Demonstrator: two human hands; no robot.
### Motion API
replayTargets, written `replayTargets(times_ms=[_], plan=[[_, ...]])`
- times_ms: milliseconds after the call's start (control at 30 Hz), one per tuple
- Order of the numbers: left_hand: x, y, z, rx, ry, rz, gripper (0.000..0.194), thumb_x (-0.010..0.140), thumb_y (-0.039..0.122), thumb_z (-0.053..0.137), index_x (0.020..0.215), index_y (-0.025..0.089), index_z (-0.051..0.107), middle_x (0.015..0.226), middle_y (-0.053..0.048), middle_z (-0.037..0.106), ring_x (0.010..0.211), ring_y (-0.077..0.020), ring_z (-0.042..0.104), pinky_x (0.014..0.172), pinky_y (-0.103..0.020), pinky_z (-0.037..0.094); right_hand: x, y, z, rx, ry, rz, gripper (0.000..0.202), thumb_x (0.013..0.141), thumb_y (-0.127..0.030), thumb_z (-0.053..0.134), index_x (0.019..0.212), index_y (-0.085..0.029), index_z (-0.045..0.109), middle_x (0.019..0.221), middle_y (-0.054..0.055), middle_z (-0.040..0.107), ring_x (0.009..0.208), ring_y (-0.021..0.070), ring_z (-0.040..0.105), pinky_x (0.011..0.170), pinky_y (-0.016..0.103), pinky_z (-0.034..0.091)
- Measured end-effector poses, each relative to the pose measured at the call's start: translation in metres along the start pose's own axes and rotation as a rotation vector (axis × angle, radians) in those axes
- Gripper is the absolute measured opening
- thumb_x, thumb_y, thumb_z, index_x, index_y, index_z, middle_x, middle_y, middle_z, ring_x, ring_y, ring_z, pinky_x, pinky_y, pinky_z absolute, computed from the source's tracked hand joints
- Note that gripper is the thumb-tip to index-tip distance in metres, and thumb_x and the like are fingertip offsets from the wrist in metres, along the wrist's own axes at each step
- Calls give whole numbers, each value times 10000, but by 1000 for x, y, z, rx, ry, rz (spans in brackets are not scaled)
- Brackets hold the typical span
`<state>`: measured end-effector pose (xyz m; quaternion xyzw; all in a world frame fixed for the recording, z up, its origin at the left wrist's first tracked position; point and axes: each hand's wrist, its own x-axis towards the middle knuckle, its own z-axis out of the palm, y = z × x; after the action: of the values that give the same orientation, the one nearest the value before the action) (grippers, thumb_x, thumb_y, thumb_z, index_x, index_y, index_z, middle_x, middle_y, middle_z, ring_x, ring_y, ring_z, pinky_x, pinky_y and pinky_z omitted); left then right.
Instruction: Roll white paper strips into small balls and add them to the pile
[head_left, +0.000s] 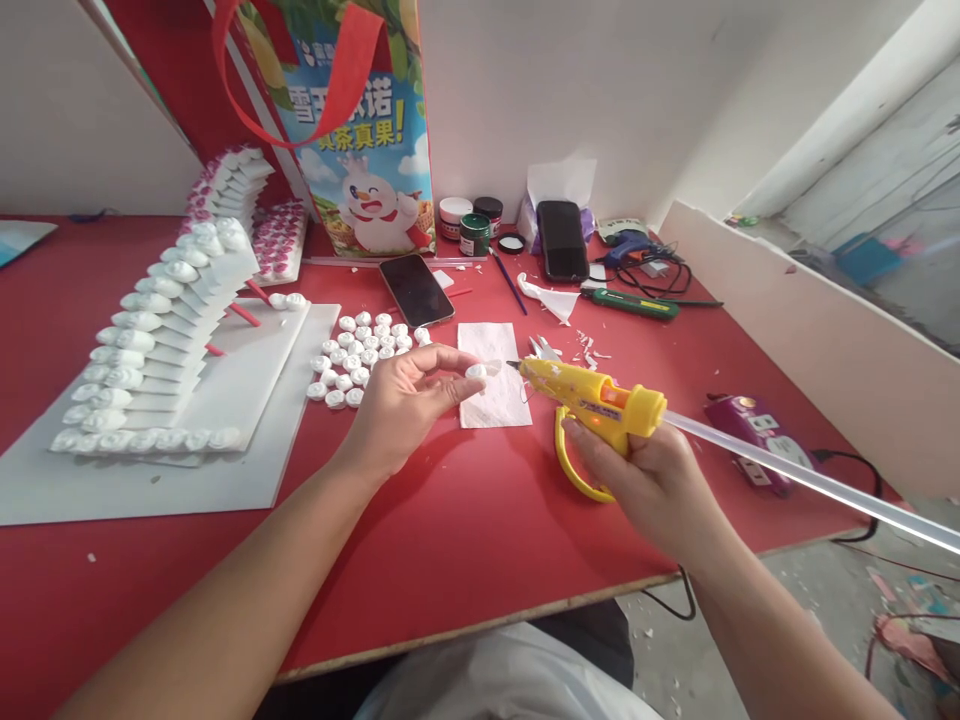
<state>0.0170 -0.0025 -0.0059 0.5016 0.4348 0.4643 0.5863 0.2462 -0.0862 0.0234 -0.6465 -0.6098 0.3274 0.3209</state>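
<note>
My left hand (pixel 409 400) pinches a small white rosette (pixel 476 372) over a white tissue (pixel 495 405). The yellow glue gun (pixel 592 395), with a long clear glue stick in its back, is wrapped in my right hand (pixel 652 475). Its dark nozzle points left and ends just right of the rosette. Beyond my left hand, several white rosettes (pixel 343 365) lie grouped on the red table (pixel 450 540). At the left, a curved, stepped white piece (pixel 180 320) edged with white rosettes rests on white boards (pixel 247 485).
A printed bag (pixel 367 150) stands at the back, near paint jars (pixel 474 235). One phone (pixel 416 290) lies flat; another phone (pixel 562 240) leans upright. A green-handled tool (pixel 630 303), cables and a purple power strip (pixel 761 440) occupy the right.
</note>
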Motion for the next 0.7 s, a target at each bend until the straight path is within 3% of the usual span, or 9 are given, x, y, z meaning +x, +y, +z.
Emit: replayTargets(times_ms=[233, 300, 400, 533, 700], plan=[[2, 2, 2, -268, 8, -150, 301, 644, 323, 948, 856, 159, 810, 854, -50, 756, 848, -187, 689, 978, -411, 524, 20, 8, -23, 78, 163, 28, 355, 822, -519, 722, 790, -166, 702, 708, 54, 650, 625, 170, 558, 534, 284, 438], [2, 2, 3, -319, -12, -169, 289, 641, 306, 950, 841, 154, 807, 832, -46, 752, 826, -178, 691, 998, -428, 526, 33, 18, -34, 23, 334, 65, 357, 778, -521, 746, 747, -171, 680, 640, 23, 591, 584, 148, 500, 521, 278, 412], [2, 3, 4, -343, -24, -186, 291, 630, 296, 957, 832, 149, 807, 811, -48, 752, 797, -175, 696, 1014, -447, 527, 51, 44, -47, -61, 453, 130, 385, 758, -515, 737, 645, -187, 570, 570, -17, 477, 547, 116, 399, 493, 270, 345], [2, 3, 4, -391, -32, -204, 287, 616, 293, 966, 812, 154, 808, 807, -48, 757, 811, -190, 708, 1020, -480, 536, 63, 74, -52, -136, 469, 197, 429, 771, -592, 693, 698, -196, 547, 563, -35, 446, 545, 121, 377, 500, 283, 329], [3, 4, 4, -492, -87, -250, 245, 641, 276, 957, 800, 160, 810, 867, -50, 756, 885, -189, 702, 1023, -467, 556, 64, 76, -52, -364, 453, 285, 453, 816, -634, 630, 668, -243, 455, 576, 0, 509, 564, 176, 475, 581, 327, 354]])
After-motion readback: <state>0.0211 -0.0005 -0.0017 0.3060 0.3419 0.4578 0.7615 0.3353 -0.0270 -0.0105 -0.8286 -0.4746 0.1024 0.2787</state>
